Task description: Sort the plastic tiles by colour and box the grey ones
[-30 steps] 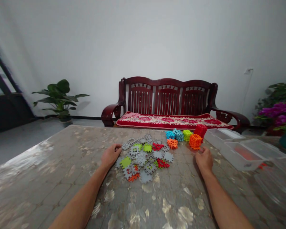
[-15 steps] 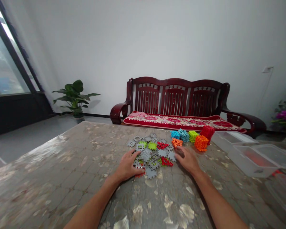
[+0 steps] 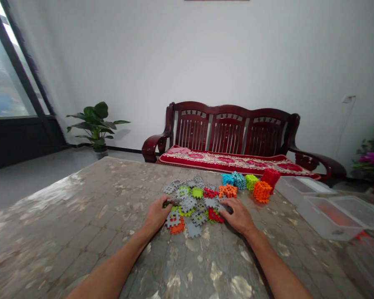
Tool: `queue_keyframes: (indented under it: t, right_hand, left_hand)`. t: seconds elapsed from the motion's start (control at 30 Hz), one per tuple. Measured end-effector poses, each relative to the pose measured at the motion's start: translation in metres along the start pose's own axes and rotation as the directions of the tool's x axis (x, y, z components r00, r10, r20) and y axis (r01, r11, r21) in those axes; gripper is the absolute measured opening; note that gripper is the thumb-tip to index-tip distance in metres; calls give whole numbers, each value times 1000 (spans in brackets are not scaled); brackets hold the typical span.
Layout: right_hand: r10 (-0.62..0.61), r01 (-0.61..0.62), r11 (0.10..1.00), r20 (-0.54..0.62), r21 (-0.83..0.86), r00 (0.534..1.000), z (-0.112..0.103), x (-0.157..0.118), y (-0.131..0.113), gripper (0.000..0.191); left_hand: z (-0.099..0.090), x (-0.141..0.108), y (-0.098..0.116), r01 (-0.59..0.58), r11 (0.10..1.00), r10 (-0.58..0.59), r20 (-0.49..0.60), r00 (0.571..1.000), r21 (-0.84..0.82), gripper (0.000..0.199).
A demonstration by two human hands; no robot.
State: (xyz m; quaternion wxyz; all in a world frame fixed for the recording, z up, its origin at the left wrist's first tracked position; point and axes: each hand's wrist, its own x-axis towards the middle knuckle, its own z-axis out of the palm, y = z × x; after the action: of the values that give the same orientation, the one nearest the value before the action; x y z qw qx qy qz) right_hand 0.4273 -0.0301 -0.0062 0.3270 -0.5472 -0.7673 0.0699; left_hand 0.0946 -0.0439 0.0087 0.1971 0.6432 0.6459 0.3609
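Observation:
A loose pile of flat notched plastic pieces (image 3: pixel 188 204), mostly grey with some green, red and orange, lies on the patterned table (image 3: pixel 112 232). At the pile's left edge is my left hand (image 3: pixel 157 214), thumb and fingers close together by a grey piece; what they pinch is too small to make out. My right hand (image 3: pixel 238 216) rests at the pile's right edge, its thumb and fingers on a grey piece (image 3: pixel 221 207). An orange stack (image 3: pixel 227 191) stands just beyond my right hand.
Behind the pile stand blue (image 3: pixel 238 180), green (image 3: pixel 252 182), orange (image 3: pixel 262 192) and red (image 3: pixel 270 179) stacks. Clear plastic boxes (image 3: pixel 330 220) sit at the right. A wooden bench (image 3: pixel 227 128) is beyond the table.
My left hand has drawn back to the left, uncovering an orange piece and a grey one, and its fingers have closed up. My right hand has moved slightly left and closed on the pile's edge.

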Motion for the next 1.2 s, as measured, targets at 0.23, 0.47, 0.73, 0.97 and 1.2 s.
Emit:
queue_keyframes:
  t: [0.23,0.47,0.73,0.97,1.2]
  right_hand:
    - [84,-107,990,-219,-94,972,-5,3,8,21]
    - [-3,-64,929,-182,-363,983,-6,19,1,29]
    - [125,-79,863,59,-498,990,-3,30,-34,48]
    - [200,-135,867,87,-480,976,-2,31,-31,52]
    - [177,-117,887,93,-447,980,5,32,-28,53]
  left_hand:
    - [-1,6,-7,38,993,-50,-102,994,-116,46]
    - [3,17,-16,117,945,-180,-188,965,-305,47]
    - [5,19,-21,108,954,-171,-214,962,-279,48]
    - [3,18,-18,108,955,-164,-187,969,-276,44]
    - [3,17,-16,112,958,-160,-168,973,-266,43]
